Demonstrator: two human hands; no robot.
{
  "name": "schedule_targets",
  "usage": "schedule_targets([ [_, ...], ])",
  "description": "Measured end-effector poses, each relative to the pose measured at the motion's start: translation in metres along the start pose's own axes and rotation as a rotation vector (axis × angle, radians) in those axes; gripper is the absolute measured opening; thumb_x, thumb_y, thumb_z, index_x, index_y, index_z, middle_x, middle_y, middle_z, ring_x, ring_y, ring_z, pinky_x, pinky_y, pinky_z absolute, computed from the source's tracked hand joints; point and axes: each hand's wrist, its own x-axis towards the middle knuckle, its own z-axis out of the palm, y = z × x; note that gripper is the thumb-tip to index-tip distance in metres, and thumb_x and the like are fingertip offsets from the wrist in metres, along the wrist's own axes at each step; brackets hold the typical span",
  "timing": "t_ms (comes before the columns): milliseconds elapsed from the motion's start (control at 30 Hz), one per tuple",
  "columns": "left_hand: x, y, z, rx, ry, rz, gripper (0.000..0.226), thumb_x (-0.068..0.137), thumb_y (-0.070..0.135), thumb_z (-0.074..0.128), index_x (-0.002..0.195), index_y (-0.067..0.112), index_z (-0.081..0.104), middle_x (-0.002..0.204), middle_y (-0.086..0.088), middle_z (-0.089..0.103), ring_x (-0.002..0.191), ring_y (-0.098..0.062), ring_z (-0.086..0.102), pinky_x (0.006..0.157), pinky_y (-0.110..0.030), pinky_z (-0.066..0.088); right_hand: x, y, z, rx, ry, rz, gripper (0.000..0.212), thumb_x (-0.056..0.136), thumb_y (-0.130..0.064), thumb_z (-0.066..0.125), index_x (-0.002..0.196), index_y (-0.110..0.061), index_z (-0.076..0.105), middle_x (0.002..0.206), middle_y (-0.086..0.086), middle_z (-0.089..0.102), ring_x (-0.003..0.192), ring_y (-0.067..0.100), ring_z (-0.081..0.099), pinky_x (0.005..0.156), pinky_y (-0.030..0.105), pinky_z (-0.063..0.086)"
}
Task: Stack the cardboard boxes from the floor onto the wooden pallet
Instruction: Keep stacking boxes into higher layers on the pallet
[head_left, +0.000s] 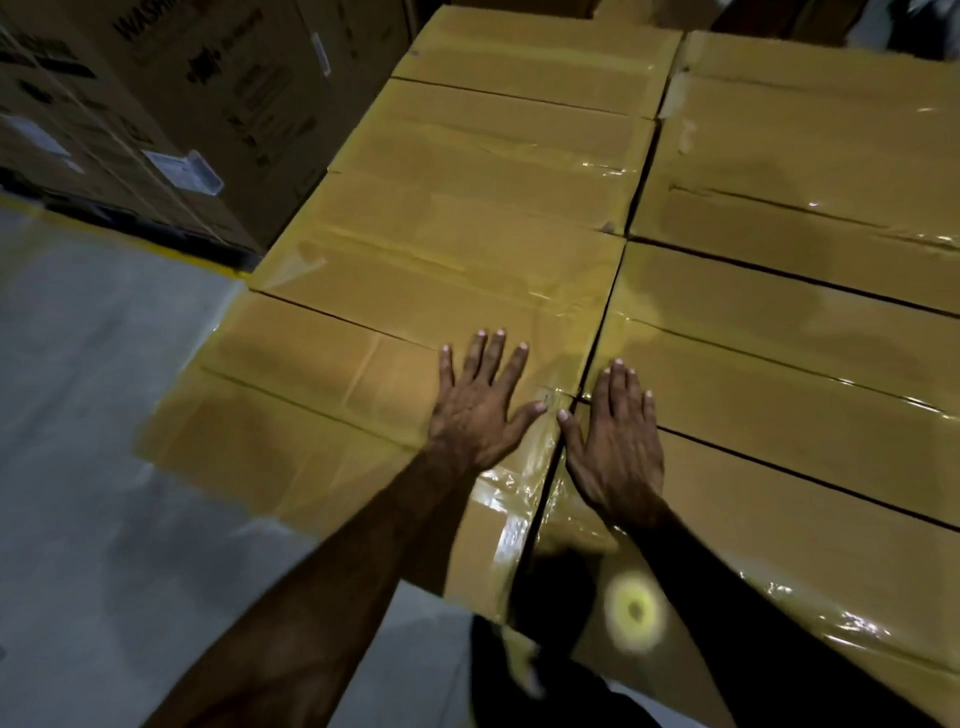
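Both hands lie flat, palms down, on top of a layer of taped cardboard boxes (467, 249) packed side by side. The left hand (480, 410) rests on the near left box (311, 395), fingers (491, 358) straight and spread. The right hand (618, 447) rests on the near right box (779, 415), fingers straight and close together. The thumbs almost meet over the dark gap between the two boxes. Grey floor (93, 441) shows to the left, with larger printed cartons (156, 93) stacked behind a yellow line (156, 249). The pallet cannot be seen
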Motion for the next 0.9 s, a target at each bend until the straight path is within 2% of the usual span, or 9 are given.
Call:
schedule_targets([
  [433,0.009,0.012,0.006,0.021,0.026,0.043,0.075,0.106,0.072,0.015,0.169,0.033,0.003,0.177,-0.004,-0.001,0.163,-0.026,-0.006,0.127,-0.061,0.003,0.003,-0.005,0.003,0.039,-0.024,-0.009,0.081,0.108,-0.057,0.012,0.166,-0.001,0.011,0.175,0.018,-0.001,0.163,0.030,-0.001,0.132,0.049,0.008],
  [667,0.012,0.019,0.001,0.013,-0.024,0.065,0.071,0.108,0.067,0.010,0.169,0.031,-0.001,0.177,-0.003,-0.006,0.162,-0.024,-0.012,0.128,-0.060,0.002,0.003,0.000,-0.010,0.052,-0.046,-0.043,0.082,0.107,-0.059,0.006,0.167,-0.003,0.008,0.175,0.017,-0.001,0.163,0.029,-0.001,0.132,0.047,0.008],
  [900,0.040,0.023,0.001,0.004,-0.042,0.124,0.075,0.107,0.067,0.012,0.169,0.026,0.001,0.177,0.000,-0.006,0.162,-0.020,-0.011,0.129,-0.057,0.002,0.015,0.026,-0.010,0.040,-0.003,-0.158,0.063,0.114,-0.042,0.025,0.164,-0.004,0.026,0.174,0.014,0.017,0.162,0.027,0.013,0.131,0.045,0.016],
])
